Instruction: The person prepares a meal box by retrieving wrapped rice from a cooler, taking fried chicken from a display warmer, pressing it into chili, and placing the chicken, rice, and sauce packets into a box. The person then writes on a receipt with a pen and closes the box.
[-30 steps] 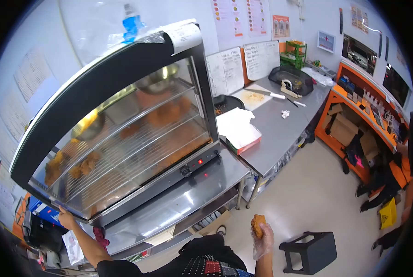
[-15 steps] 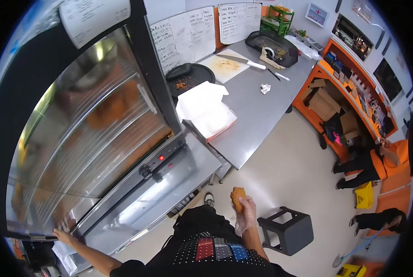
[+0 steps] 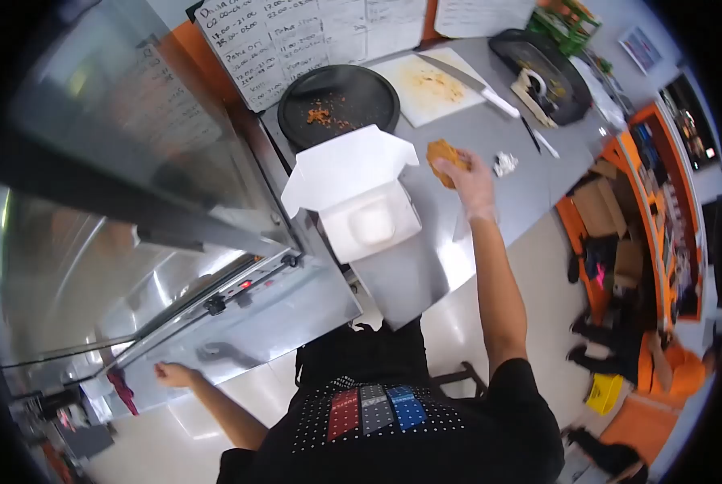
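Observation:
My right hand (image 3: 472, 184), in a clear plastic glove, grips a piece of fried chicken (image 3: 444, 161) above the steel table. Just left of it stands an open white takeaway box (image 3: 349, 242), lid tipped back, with a pale rounded lump (image 3: 370, 224) inside that I cannot make out. My left hand (image 3: 177, 375) is bare, its fingers curled in with nothing visible in them. It is apart from the glass-fronted warming cabinet (image 3: 232, 292), near the cabinet's steel base.
Behind the box lie a black round tray (image 3: 336, 89) with crumbs, a white cutting board (image 3: 429, 85), a large knife (image 3: 466, 79) and a black pan (image 3: 522, 56). Crumpled paper (image 3: 504, 164) is on the steel table (image 3: 421, 278). People in orange and dark clothes are at the right.
My right hand has carried the fried chicken from beside my body up over the table, near the box. My left hand has come away from the cabinet door. The view has turned toward the table.

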### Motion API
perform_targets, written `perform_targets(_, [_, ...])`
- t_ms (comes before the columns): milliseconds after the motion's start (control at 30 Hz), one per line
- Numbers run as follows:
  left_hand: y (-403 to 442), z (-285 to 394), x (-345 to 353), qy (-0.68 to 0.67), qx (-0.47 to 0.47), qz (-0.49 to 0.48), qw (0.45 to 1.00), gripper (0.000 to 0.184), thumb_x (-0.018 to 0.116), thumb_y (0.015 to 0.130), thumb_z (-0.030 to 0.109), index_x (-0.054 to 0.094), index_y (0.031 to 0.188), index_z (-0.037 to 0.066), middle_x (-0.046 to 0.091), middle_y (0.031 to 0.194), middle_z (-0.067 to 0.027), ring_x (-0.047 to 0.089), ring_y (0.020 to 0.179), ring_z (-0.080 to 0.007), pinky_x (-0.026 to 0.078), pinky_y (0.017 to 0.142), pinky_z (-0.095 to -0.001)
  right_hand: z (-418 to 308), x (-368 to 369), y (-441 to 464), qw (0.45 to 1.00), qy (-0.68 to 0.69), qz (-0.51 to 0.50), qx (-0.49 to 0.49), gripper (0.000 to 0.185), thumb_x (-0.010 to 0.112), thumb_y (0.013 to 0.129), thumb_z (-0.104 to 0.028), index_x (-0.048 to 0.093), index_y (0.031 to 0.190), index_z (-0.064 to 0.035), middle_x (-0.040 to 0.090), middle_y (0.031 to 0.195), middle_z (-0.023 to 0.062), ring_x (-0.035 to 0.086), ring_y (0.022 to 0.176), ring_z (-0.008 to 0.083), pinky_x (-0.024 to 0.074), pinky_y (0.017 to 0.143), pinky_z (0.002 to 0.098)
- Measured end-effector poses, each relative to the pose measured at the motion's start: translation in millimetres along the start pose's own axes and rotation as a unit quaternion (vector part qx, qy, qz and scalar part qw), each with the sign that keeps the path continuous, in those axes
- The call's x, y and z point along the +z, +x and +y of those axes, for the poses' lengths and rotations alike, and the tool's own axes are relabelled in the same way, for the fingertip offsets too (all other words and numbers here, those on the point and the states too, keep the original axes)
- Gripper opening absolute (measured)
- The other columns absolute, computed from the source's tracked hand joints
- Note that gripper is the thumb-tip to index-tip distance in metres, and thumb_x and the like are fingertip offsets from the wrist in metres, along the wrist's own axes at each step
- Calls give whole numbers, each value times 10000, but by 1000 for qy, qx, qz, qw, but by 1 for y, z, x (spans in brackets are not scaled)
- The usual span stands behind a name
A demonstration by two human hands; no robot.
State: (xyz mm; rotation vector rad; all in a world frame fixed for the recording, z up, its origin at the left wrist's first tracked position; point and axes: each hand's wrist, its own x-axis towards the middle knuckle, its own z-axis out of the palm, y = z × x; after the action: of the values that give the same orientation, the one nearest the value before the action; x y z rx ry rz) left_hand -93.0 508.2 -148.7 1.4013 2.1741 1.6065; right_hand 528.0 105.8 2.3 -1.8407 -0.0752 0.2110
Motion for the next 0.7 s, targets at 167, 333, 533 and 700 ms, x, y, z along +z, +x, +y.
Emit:
perform_targets(167, [-250, 108, -38, -51, -23, -123, 991, 318, 564, 976, 178, 559, 1219, -27, 620, 1093, -150, 593, 990, -262, 483, 903, -380, -25, 78, 146, 956, -156, -187, -162, 646, 849, 661, -364, 645, 1161, -8, 703, 1030, 186, 685, 954, 268, 533, 858, 339])
perform_targets(333, [-364, 164, -83, -51, -28, -296, 953, 282, 595, 936, 22, 544, 1211, -15, 516, 1199, -122, 572, 990, -203, 523, 794, -318, -48, 146, 193, 860, -291, -355, -224, 513, 767, 727, -427, 700, 1090, -72, 699, 1085, 173, 644, 1066, 347, 500, 934, 396])
perform_targets(533, [-403, 127, -178, 77, -111, -129, 982, 271, 548, 942, 31, 546, 1207, -26, 533, 1200, -137, 567, 1038, -248, 509, 842, -356, -85, 179, 223, 846, -305, -338, -278, 384, 601, 905, -376, 700, 1117, -71, 668, 1166, 187, 612, 1127, 358, 480, 975, 422])
perform_targets(700, [-482, -1, -240, 236, -154, -137, 950, 305, 602, 872, 93, 595, 1154, -22, 588, 1150, -170, 578, 1045, -277, 487, 899, -405, -86, 234, 216, 746, -423, -389, -335, 456, 461, 998, -422, 669, 1173, -56, 657, 1205, 178, 614, 1140, 352, 490, 967, 428])
